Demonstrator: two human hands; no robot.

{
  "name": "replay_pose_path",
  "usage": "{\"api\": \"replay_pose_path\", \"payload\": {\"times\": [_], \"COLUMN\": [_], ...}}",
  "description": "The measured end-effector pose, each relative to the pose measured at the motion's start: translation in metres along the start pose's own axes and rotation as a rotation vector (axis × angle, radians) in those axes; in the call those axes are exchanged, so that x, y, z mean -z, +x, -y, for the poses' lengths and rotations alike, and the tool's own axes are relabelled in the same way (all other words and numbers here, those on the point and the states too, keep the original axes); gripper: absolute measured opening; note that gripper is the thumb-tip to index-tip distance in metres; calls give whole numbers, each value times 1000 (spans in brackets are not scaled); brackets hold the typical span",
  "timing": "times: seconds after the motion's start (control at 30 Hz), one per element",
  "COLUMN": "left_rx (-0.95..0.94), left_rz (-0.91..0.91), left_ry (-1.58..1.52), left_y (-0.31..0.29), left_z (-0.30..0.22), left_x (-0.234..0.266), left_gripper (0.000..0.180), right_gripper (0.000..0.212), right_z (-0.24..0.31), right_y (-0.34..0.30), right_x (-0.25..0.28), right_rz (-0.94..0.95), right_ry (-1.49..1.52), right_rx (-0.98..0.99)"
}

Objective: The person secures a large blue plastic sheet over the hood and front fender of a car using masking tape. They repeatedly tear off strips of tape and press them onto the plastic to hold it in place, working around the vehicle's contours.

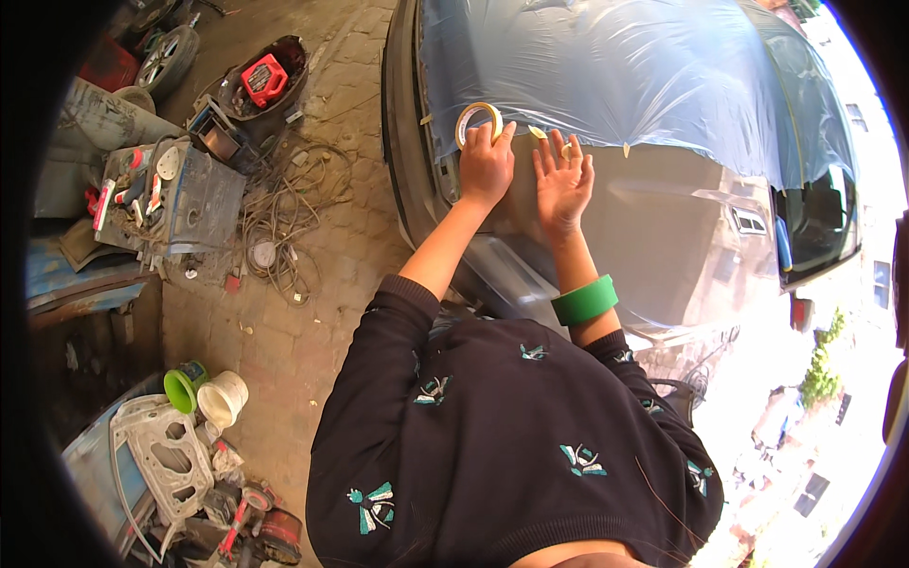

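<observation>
Left hand (486,163) clenched on a tape roll (478,121), pressed to the car (663,237) at the lower edge of the blue film (625,76). Right hand (562,182) released — fingers spread flat on the grey panel just right of the roll, a green band (584,301) at the wrist. Short tape bits along the film's edge. Far left on the paved floor (331,218) — tangled cables (284,213), a toolbox (170,194).
</observation>
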State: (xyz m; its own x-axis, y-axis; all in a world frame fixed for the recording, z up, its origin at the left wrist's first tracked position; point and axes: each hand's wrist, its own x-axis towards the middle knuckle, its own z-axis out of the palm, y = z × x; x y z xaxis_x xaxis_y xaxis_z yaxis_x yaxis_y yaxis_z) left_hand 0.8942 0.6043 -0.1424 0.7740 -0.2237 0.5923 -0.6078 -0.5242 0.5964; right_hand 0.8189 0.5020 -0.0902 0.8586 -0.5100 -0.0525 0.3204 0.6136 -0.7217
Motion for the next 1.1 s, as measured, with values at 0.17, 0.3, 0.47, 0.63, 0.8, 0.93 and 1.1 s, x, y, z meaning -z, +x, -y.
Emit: {"api": "replay_pose_path", "payload": {"times": [0.17,0.3,0.47,0.63,0.8,0.93,1.1], "left_rx": [-69,-119,-58,-56,-112,-127,-151], "left_rz": [118,153,103,90,132,184,178], "left_ry": [41,67,12,14,17,39,51], "left_y": [8,11,-1,-4,-4,-7,-13], "left_z": [-7,-5,-3,-7,-9,-17,-17], "left_x": [3,-2,2,1,2,4,2], "left_gripper": [49,40,40,44,42,36,41], "right_gripper": [59,60,60,58,58,59,59], "right_z": [-7,-7,-4,-8,-11,-9,-4], "right_y": [1,1,-10,-18,-22,-25,-27], "right_x": [6,3,4,16,16,17,20], "right_rz": [24,14,22,3,-1,11,10], "right_ry": [-129,-128,-119,-103,-97,-103,-182], "right_rx": [4,3,1,9,10,18,25]}}
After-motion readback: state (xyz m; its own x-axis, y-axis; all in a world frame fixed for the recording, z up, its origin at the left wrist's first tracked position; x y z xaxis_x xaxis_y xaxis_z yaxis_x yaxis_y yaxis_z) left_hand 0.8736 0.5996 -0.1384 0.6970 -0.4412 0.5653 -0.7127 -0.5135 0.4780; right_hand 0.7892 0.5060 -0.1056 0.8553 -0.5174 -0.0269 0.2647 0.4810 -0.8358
